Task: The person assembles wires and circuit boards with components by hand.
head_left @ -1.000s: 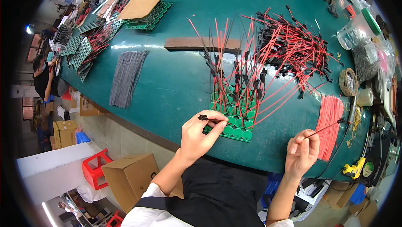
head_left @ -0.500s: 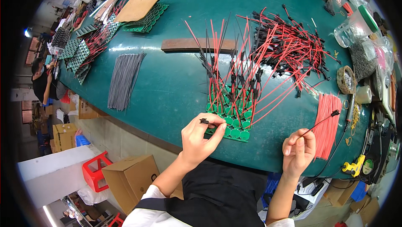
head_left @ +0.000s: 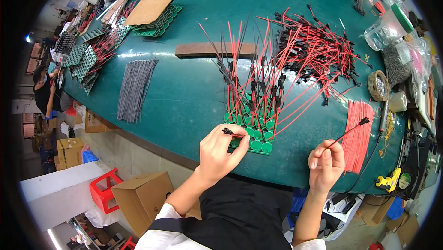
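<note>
My left hand (head_left: 217,151) is closed in a pinch over the near-left edge of the green circuit board panel (head_left: 259,146). It holds a wire lead whose black connector (head_left: 227,131) pokes out above the fingers. Farther right, my right hand (head_left: 326,167) pinches a thin black wire (head_left: 344,135) between thumb and forefinger. That wire slants up to the right and ends in a black connector (head_left: 364,121). Red and black wires with black connectors stand up from the panel's rows of round boards, hiding much of its far part.
A tangled heap of red and black leads (head_left: 318,51) lies beyond the panel. Bundles of grey wires (head_left: 136,91) and red wires (head_left: 358,134) flank it. A brown bar (head_left: 198,50) lies behind. At right are a soldering iron (head_left: 384,118), a jar (head_left: 385,31) and a yellow tool (head_left: 389,180).
The whole view has shifted slightly. The connector at my left fingers has turned a little. Both hands keep their pinches, nearly in the same places.
</note>
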A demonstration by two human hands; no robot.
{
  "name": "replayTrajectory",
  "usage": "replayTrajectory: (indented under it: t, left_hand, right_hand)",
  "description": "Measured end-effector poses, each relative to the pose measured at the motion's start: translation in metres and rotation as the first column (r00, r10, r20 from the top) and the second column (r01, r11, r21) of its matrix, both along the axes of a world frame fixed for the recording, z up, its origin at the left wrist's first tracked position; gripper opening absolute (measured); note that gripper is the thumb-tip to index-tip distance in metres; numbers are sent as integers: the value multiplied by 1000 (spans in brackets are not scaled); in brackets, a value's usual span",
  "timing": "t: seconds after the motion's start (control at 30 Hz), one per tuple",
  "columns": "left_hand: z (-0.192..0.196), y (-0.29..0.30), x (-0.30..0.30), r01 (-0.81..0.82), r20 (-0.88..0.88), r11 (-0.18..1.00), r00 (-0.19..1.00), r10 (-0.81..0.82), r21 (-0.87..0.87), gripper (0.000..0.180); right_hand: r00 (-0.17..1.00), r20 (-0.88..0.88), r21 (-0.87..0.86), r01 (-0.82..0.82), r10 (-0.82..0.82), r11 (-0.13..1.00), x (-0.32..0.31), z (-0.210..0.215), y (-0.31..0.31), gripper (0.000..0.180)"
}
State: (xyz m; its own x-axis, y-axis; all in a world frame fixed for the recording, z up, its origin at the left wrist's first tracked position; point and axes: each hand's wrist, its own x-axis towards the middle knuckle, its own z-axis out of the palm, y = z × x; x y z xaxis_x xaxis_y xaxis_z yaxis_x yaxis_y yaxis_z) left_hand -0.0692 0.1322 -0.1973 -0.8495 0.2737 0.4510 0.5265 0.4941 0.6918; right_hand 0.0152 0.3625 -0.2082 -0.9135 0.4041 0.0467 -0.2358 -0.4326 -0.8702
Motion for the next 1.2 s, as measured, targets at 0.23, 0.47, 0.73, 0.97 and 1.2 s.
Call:
replayTrajectory:
  t: [0.23, 0.47, 0.73, 0.97, 1.2]
  left_hand:
    - [-1, -2, 0, -10, 11, 1000, 1000, 10, 11, 23]
    - [-3, 1, 2, 33, 30, 999, 999, -32, -19, 27]
    - [1, 3, -3, -62, 223, 998, 973, 66, -25, 32]
    - [35, -13, 17, 254, 322, 926, 883, -340, 281, 21]
    - [35, -22, 9, 48, 591, 961, 779, -208, 274, 14]
  right_hand:
    - [999, -24, 71, 25, -23, 997, 3, 0, -4, 23]
    - [998, -54, 83, 26, -21, 996, 7, 5, -4, 17]
    - [998, 23, 836, -50, 57, 547, -1, 45, -35, 12]
    - [963, -111, 971, 52, 246, 234, -19, 41, -63, 20]
    - [978, -132, 981, 105, 163, 160, -41, 41, -54, 10]
